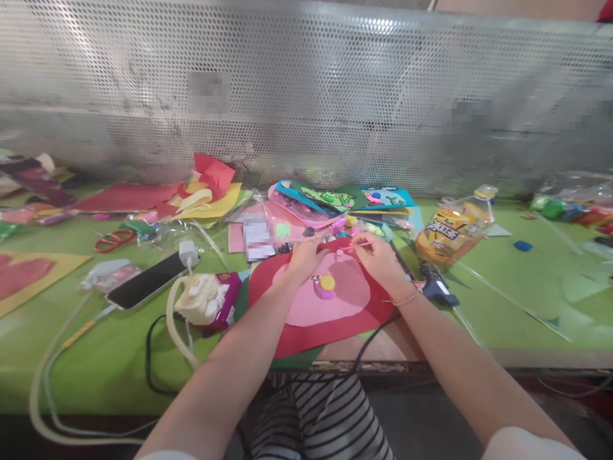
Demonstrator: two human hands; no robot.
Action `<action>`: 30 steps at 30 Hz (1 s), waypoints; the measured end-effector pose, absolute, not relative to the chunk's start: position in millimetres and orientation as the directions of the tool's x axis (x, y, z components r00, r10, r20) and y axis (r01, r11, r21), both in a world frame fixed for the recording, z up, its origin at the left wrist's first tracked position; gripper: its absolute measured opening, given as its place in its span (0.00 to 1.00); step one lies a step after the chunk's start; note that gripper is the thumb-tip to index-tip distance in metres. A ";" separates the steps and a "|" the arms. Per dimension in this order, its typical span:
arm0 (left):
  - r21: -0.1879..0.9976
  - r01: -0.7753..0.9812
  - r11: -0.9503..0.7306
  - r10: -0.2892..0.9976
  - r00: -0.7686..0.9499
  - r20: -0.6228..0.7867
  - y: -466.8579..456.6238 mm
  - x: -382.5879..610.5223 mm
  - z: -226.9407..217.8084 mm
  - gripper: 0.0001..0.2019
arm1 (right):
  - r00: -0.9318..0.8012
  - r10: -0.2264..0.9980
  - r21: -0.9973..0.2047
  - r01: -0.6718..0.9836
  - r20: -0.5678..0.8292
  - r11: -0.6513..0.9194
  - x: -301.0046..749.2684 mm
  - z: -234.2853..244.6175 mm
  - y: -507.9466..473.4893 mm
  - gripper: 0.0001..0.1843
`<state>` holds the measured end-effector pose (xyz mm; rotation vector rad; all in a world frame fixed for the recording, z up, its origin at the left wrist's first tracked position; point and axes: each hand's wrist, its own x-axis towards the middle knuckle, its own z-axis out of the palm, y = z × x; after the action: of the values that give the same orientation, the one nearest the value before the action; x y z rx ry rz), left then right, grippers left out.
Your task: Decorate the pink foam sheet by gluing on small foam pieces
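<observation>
My left hand [305, 257] lies on the upper left part of a red paper sheet [268, 287], fingers stretched out. Between the fingertips of my right hand [376, 255] is a thin pink stick [360, 245], held near the sheet's top edge. A small pale pink lump [340, 253] sits by the stick's tip. Glued or laid on the red sheet is a rounded pink paper shape [306, 310]. On that shape, between my hands, rests a small clay snail with a purple body [324, 292] and a yellow shell [327, 283].
On the left lie a phone [148, 281], a cream-and-purple tissue pack [211, 300] and orange scissors [115, 239]. A glue gun [435, 284] and a bottle with a yellow label [453, 227] are at right. Decorated craft pieces [345, 197] lie before a perforated metal panel [306, 96].
</observation>
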<state>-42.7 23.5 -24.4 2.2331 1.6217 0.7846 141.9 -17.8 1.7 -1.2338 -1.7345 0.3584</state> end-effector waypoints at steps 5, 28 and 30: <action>0.529 0.785 -0.322 0.942 0.212 0.259 22.6 -42.6 -23.5 0.13 | -0.096 0.839 -0.649 0.589 0.535 0.481 141.8 -2.5 -15.3 0.05; 0.573 0.764 -0.297 0.950 0.177 0.257 26.2 -41.9 -25.2 0.16 | -0.092 0.808 -0.610 0.607 0.582 0.509 142.5 2.1 -19.0 0.04; 0.588 0.755 -0.291 0.952 0.167 0.257 27.4 -42.2 -27.1 0.16 | -0.100 0.807 -0.600 0.618 0.582 0.509 141.9 4.5 -20.9 0.03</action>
<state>-42.2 27.4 -27.1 2.1250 1.6300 0.8519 141.9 -20.9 4.5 -1.1917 -1.8056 0.2512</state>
